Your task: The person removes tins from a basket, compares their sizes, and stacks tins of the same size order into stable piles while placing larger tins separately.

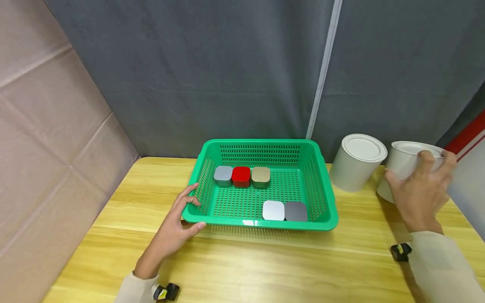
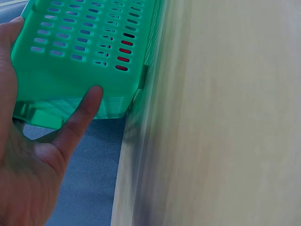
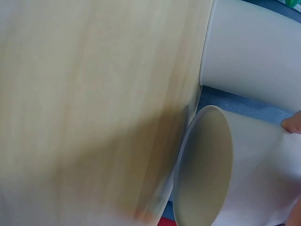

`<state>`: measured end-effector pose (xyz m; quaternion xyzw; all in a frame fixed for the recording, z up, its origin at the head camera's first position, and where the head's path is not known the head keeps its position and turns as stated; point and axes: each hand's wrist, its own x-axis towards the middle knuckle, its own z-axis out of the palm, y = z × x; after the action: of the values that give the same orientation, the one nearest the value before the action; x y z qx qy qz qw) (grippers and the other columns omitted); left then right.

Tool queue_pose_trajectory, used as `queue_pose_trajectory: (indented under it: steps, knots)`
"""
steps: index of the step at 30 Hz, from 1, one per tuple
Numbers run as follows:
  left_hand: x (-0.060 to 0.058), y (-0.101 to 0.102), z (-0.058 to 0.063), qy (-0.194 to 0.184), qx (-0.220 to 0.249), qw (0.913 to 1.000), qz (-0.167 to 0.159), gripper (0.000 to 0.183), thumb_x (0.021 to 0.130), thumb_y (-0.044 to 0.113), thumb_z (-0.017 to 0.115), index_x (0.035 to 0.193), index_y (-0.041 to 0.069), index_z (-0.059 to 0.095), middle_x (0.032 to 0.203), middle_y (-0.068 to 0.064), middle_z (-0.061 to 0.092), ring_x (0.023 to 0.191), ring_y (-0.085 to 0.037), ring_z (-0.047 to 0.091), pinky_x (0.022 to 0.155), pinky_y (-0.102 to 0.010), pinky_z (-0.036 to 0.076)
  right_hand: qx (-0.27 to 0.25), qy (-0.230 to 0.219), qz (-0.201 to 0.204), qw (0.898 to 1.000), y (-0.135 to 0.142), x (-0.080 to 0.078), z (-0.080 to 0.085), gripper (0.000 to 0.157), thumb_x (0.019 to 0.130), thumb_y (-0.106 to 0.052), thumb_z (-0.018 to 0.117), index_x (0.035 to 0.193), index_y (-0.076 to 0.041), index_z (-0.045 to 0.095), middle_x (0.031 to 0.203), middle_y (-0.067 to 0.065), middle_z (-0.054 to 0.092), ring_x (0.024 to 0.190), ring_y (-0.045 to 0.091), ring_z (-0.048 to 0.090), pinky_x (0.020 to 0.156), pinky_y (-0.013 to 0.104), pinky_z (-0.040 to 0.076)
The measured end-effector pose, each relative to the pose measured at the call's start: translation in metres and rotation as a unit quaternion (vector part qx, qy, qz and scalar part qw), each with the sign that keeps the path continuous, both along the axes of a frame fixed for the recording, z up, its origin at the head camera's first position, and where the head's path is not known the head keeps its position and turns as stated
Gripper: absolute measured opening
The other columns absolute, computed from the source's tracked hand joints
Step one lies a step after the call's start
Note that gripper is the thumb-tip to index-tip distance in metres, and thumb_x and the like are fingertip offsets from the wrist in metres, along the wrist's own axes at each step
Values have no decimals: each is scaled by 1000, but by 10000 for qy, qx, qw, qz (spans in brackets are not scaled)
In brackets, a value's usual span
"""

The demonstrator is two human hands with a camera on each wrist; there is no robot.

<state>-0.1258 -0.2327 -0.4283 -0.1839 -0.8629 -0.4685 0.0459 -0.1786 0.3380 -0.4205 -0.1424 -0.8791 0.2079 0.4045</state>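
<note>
My left hand grips the front left corner of a green plastic basket, fingers over the left rim and thumb along the front. In the left wrist view a fingertip touches the basket's slotted wall. Inside lie small square blocks with rounded corners: light grey-blue, red and beige in a row, white and dark grey by the front. At the right, my right hand holds a white can from above. The right wrist view shows its recessed underside, tilted off the table.
Another white can stands between the basket and the held can. A wooden table carries everything. Behind it hangs a dark grey curtain; a pale panel borders the left, and a red-striped surface the right.
</note>
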Motion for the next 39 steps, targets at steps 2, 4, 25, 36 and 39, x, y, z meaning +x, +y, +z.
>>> queue_pose_trajectory:
  steps: [2, 4, 25, 36, 39]
  knots:
    - [0, 0, 0, -15, 11, 10000, 5, 41, 88, 11, 83, 116, 10, 53, 172, 0, 25, 155, -48, 25, 96, -21, 51, -52, -93, -10, 9999, -1, 1, 2, 67, 93, -28, 76, 143, -15, 34, 161, 21, 26, 133, 62, 42, 72, 86, 36]
    - [1, 0, -1, -10, -16, 10000, 23, 41, 88, 12, 83, 116, 11, 52, 172, 0, 25, 156, -48, 25, 99, -31, 53, -130, -243, -35, 9996, -2, 2, 5, 67, 92, -27, 77, 144, -14, 36, 162, 20, 27, 133, 62, 42, 73, 87, 35]
    - [1, 2, 2, 25, -52, 10000, 22, 42, 89, 12, 83, 117, 8, 52, 172, 1, 25, 158, -46, 21, 110, -68, 38, -136, -809, 7, 9966, -6, 10, 10, 62, 91, -18, 78, 145, -3, 51, 156, 29, 34, 130, 63, 44, 86, 85, 39]
    - [1, 1, 3, 13, -165, 9998, 73, 42, 89, 14, 83, 118, 9, 53, 172, 2, 25, 158, -44, 23, 108, -53, 46, -193, -850, -3, 9962, -11, 16, 13, 60, 91, -15, 78, 144, 0, 53, 154, 32, 36, 124, 66, 47, 92, 83, 39]
    - [1, 2, 3, 27, -57, 10000, 29, 42, 88, 12, 83, 117, 8, 53, 172, 0, 26, 158, -46, 20, 112, -67, 37, -215, -1024, -84, 9945, -11, 18, 13, 61, 93, -17, 76, 146, -1, 51, 156, 32, 34, 123, 69, 47, 91, 84, 39]
